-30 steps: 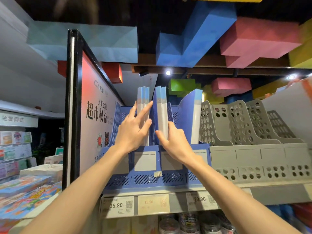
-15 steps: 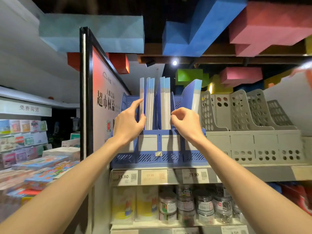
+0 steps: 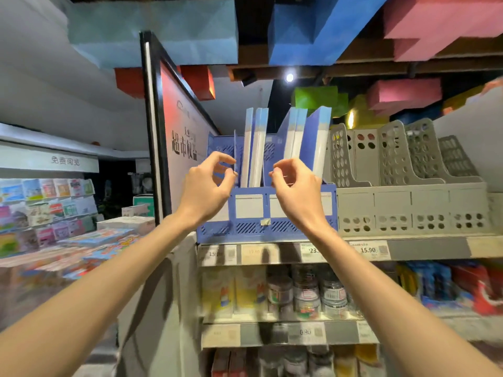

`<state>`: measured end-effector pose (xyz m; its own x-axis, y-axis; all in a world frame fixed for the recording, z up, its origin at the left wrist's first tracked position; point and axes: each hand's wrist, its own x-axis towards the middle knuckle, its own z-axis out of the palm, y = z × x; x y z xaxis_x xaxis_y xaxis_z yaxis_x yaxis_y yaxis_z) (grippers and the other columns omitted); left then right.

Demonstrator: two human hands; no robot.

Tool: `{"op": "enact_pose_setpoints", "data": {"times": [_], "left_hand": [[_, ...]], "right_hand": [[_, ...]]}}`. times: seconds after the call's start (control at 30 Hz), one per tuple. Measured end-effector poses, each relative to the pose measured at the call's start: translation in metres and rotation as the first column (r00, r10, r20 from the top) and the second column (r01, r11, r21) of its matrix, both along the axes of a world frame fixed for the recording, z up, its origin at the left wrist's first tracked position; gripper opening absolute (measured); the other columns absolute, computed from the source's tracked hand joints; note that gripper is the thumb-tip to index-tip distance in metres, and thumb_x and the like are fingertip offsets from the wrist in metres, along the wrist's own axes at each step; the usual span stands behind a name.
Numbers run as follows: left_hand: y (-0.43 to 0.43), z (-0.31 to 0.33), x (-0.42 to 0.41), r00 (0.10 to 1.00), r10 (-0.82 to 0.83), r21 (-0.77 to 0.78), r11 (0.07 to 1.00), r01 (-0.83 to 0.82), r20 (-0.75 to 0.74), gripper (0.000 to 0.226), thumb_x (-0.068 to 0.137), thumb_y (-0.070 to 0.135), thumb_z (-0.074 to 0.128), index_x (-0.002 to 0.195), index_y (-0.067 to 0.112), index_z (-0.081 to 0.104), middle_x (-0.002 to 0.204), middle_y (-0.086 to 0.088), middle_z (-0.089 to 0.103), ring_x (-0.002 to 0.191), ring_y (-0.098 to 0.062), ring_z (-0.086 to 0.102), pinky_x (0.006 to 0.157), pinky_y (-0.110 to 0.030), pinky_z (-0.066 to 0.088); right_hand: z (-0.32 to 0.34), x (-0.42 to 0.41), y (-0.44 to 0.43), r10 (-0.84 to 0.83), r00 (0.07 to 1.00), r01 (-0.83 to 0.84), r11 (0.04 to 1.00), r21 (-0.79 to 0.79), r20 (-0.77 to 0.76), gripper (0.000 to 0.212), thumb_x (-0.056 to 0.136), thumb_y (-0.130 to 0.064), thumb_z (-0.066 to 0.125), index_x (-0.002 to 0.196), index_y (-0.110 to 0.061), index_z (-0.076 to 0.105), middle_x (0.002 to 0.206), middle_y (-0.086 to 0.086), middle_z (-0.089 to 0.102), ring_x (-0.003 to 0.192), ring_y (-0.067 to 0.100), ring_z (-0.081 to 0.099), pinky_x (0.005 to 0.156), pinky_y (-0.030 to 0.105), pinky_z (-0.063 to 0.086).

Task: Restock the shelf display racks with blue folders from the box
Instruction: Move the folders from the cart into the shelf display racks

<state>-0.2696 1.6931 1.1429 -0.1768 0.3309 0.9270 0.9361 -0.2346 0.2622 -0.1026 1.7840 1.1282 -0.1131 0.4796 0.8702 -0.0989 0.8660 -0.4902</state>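
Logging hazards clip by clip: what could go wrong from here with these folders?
The right folders lean rightward in the blue rack, unlike the upright folders beside them; unsupported, they may slump further or tip out. The left hand and right hand hover close in front, so a stray move could knock them.

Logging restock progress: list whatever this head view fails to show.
Head view:
- Supply box: outside the frame.
- Blue rack leftmost slot: left hand partly covers it.
- Whether right hand pinches the blue folders: curled fingers hide contact.
- Price tags: mostly motion-blurred, one behind the right forearm.
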Motion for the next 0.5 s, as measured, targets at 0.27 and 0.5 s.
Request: {"op": "enact_pose_setpoints", "data": {"times": [0.27,0.5], "left_hand": [[-0.090,-0.025,0.006,0.970,-0.240,-0.003,0.971,0.241,0.045,0.015,0.100,0.019,0.055,0.105,0.011,0.066,0.088,-0.004,0.076,0.067,-0.012,0.073,0.054,-0.015,0.049],[-0.190,-0.070,-0.050,0.939,-0.289,0.082,0.957,0.279,0.188,0.016,0.102,0.010,0.050,0.105,0.002,0.064,0.086,-0.012,0.075,0.061,-0.023,0.071,0.052,-0.016,0.048]], "right_hand": [[-0.031,-0.017,-0.086,0.120,0.993,-0.119,0.993,0.014,-0.020,0.008,0.097,-0.025,0.058,0.099,-0.019,0.063,0.089,-0.002,0.073,0.082,0.018,0.070,0.075,0.039,0.057],[-0.068,-0.071,-0.187,0.197,0.979,-0.200,0.979,-0.048,-0.051,0.010,0.094,-0.027,0.057,0.097,-0.020,0.063,0.090,0.000,0.073,0.083,0.021,0.071,0.077,0.047,0.057]]}}
